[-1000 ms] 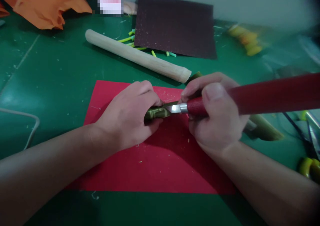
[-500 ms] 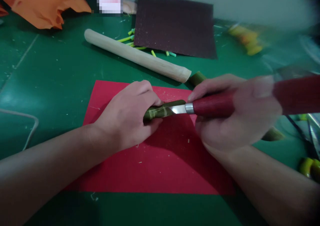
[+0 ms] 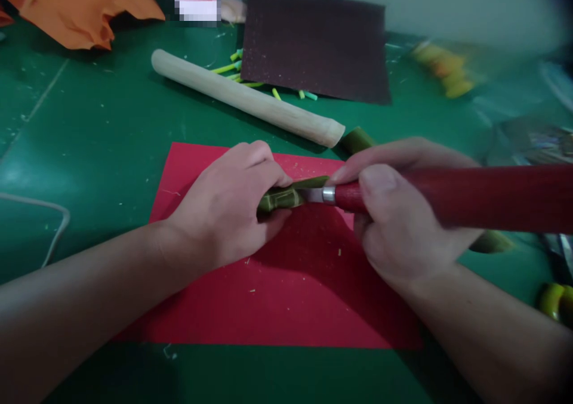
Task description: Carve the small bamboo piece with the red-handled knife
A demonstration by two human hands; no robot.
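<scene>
Across the green table (image 3: 102,129) lies a red sheet (image 3: 268,302), and over it my left hand (image 3: 228,207) is closed around a green bamboo piece (image 3: 282,200). My right hand (image 3: 403,219) grips a red-handled knife (image 3: 349,197), its blade against the piece. Beyond, I see a pale rod (image 3: 246,98), then a dark sheet (image 3: 316,46) partly covering yellow-green sticks (image 3: 226,68); orange paper (image 3: 76,10) sits far left.

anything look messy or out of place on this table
Some clutter. The orange sheet at far left is crumpled, while the red sheet lies flat. Pale shavings dot the red sheet near the green bamboo piece. Yellow-green sticks poke untidily from under the dark sheet.
</scene>
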